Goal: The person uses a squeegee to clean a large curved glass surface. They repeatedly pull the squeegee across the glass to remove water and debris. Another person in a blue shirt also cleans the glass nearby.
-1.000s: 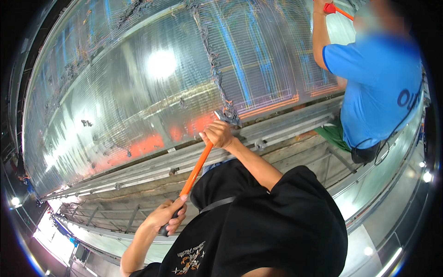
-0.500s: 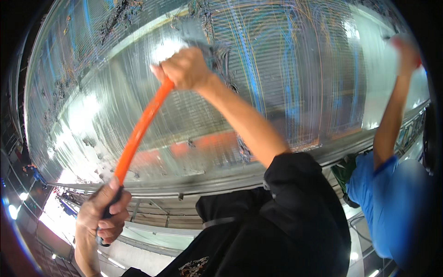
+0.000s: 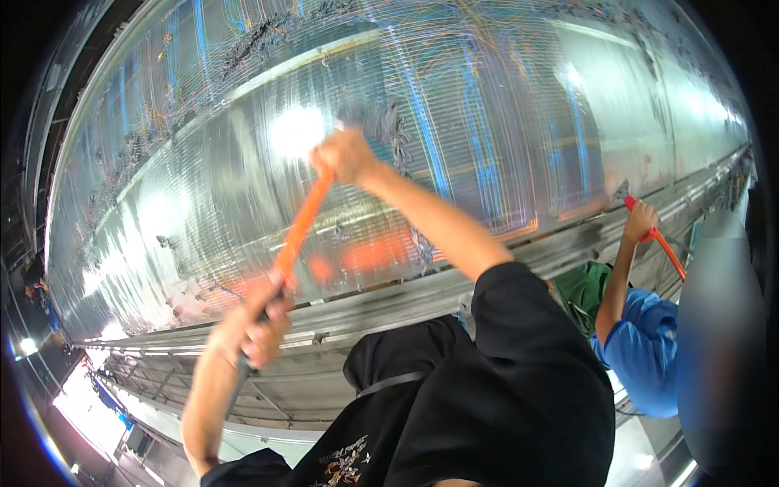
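Both clamped on orange pole (image 3: 303, 225): left hand (image 3: 257, 326) low, right hand (image 3: 345, 156) higher up panel (image 3: 227, 195) than a second ago; scraping looks mid-stroke.

Your orange handle (image 3: 303, 225) looks smooth; the far panel (image 3: 215, 162) is glossy, its residue (image 3: 398, 134) rough; your black shirt (image 3: 527, 381) is matt cloth.

Two long-handled tools are counted: one orange-handled tool (image 3: 302, 231) and one red-and-orange scraper (image 3: 669, 255). Three hands are seen: one left hand (image 3: 255, 329), one right hand (image 3: 349, 154), one co-worker's hand (image 3: 643, 221). One blue shirt (image 3: 645, 351), one black shirt (image 3: 503, 390) and one large glossy panel (image 3: 243, 195) are noted. Dark residue clumps (image 3: 398, 138): several, not exactly countable.
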Available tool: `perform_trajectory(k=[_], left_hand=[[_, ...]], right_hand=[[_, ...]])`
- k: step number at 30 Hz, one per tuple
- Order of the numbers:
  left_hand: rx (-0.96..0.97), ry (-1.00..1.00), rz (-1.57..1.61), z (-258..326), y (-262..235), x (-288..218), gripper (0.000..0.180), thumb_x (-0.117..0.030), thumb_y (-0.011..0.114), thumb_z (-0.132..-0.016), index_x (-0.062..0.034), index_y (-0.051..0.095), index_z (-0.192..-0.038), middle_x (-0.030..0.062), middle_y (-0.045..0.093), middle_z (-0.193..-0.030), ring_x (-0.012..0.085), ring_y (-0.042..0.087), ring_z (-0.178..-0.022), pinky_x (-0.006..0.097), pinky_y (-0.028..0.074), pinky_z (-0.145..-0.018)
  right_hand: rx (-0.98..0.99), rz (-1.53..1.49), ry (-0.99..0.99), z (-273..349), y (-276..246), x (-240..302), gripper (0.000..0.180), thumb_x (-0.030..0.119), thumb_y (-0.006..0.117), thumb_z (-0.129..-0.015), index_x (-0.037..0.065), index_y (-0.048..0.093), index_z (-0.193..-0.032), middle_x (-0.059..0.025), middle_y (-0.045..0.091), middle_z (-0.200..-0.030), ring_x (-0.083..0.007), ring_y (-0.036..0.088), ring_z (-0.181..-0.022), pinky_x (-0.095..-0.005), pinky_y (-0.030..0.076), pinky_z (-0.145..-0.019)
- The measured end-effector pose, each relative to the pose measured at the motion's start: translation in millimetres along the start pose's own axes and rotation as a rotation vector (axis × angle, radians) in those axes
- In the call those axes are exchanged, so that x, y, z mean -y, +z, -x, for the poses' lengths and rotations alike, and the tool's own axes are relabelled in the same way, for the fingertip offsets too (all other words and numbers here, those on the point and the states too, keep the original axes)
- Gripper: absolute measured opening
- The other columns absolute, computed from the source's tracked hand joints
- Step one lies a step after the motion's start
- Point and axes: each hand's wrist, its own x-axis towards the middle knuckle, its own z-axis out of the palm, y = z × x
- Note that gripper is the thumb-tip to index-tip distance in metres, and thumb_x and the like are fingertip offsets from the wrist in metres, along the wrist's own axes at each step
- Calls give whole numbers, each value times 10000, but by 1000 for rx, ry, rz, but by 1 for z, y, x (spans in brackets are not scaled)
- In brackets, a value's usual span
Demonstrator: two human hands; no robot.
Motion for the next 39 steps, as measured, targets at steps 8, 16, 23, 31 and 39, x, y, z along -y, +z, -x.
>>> perform_trajectory(k=[8, 16, 23, 31, 39], left_hand=[[53, -67, -241, -26, -26, 257, 568, -639, 476, -1017, -142, 417, -749, -57, 330, -500, 71, 305, -348, 263, 298, -322], [133, -40, -158, -36, 11, 224, 565, -592, 474, -1038, -118, 413, -735, -41, 352, -481, 82, 325, -316, 273, 340, -305], [23, -164, -206, 16, 38, 61, 544, -525, 501, -1052, -116, 397, -710, -38, 310, -454, 94, 323, -296, 286, 334, -281], [-150, -125, -185, 43, 65, -108, 599, -582, 415, -1059, -138, 375, -659, -32, 322, -427, 80, 277, -271, 271, 299, -235], [173, 157, 216, 5, 72, -239, 533, -546, 335, -1090, -156, 407, -734, -42, 312, -416, 89, 301, -245, 289, 251, -192]], right_hand=[[71, 73, 154, 225, -37, 229, 356, 182, 713, -883, 98, 532, -588, -53, 535, -564, -249, 548, -537, -391, 441, -571], [99, 95, 78, 208, -75, 176, 332, 157, 692, -894, 99, 532, -610, -55, 552, -564, -254, 528, -495, -385, 419, -518], [-4, 96, 137, 120, -63, 103, 371, 132, 664, -898, 93, 495, -570, -66, 552, -528, -247, 559, -468, -349, 453, -474], [-138, 110, -18, -30, -23, -48, 479, 254, 659, -943, 146, 507, -501, -8, 480, -423, -169, 490, -353, -336, 401, -377], [-85, 115, -163, -173, -24, -203, 407, 339, 578, -987, 130, 587, -638, -82, 588, -565, -299, 590, -490, -433, 464, -486]])
